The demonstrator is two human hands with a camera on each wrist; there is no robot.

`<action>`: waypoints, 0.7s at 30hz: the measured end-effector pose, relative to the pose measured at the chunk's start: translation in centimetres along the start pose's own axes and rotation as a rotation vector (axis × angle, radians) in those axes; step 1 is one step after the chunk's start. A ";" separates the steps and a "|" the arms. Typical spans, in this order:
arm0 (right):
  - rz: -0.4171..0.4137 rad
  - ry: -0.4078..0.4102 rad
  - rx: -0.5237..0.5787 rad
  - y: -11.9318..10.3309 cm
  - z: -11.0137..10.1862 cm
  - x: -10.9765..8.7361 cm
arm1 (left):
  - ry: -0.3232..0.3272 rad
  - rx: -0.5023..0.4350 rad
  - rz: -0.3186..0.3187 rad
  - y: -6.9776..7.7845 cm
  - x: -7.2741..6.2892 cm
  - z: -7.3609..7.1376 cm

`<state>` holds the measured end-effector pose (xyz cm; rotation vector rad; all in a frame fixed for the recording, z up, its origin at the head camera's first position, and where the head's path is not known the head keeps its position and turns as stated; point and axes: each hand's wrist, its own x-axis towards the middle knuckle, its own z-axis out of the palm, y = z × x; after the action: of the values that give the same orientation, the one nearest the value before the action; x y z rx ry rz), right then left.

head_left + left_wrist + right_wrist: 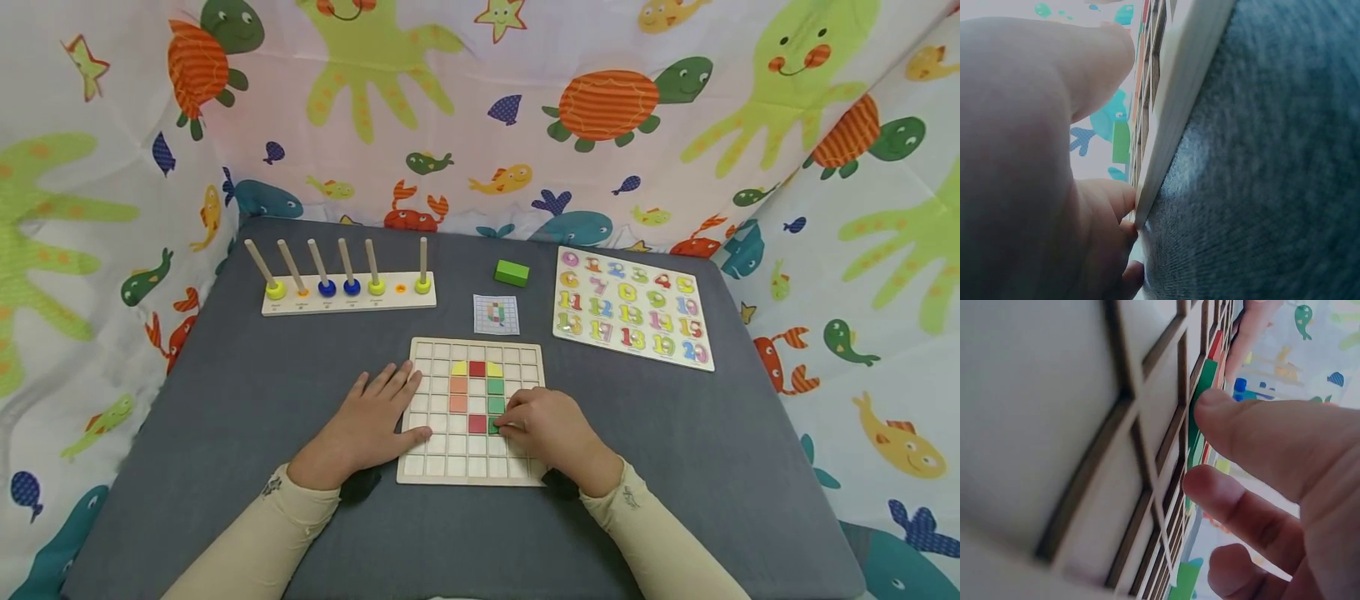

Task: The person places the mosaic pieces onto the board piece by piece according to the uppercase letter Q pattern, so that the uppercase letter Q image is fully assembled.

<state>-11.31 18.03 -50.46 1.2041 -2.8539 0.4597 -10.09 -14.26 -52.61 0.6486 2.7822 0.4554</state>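
A wooden grid board (420, 471) lies on the grey table, with coloured tiles in some of its square cells. The right hand (553, 429) is over the board's right half, its thumb and index finger at a green tile (1205, 378) beside a lower red tile (477, 424). In the right wrist view the thumb tip lies on that green tile, with the index fingertip close to its edge. The left hand (372, 429) rests at the board's left edge, fingers spread and extended, thumb over the rim. Above are two green tiles (496, 395), orange tiles (458, 393), yellow corner pieces (459, 368) and another red tile.
Behind the board lie a small printed pattern card (496, 315) and a green block (512, 272). A peg stand (348, 305) with coloured rings stands at the back left, a number puzzle board (633, 307) at the back right. A sea-animal curtain (480, 100) surrounds the table.
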 end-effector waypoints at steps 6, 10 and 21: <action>0.004 -0.057 -0.050 -0.3 -0.7 -0.9 | 0.006 -0.001 -0.013 -0.1 -0.1 0.2; -0.012 -0.029 -0.081 -0.6 -0.5 -1.3 | -0.002 0.007 -0.018 -0.1 -0.1 0.0; 0.118 -0.113 -0.009 -0.4 -1.7 -3.3 | 0.000 0.020 -0.015 0.3 0.0 -0.1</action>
<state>-8.92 20.54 -49.17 1.0983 -3.0318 0.3936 -10.01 -14.03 -52.38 0.6319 2.7931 0.4250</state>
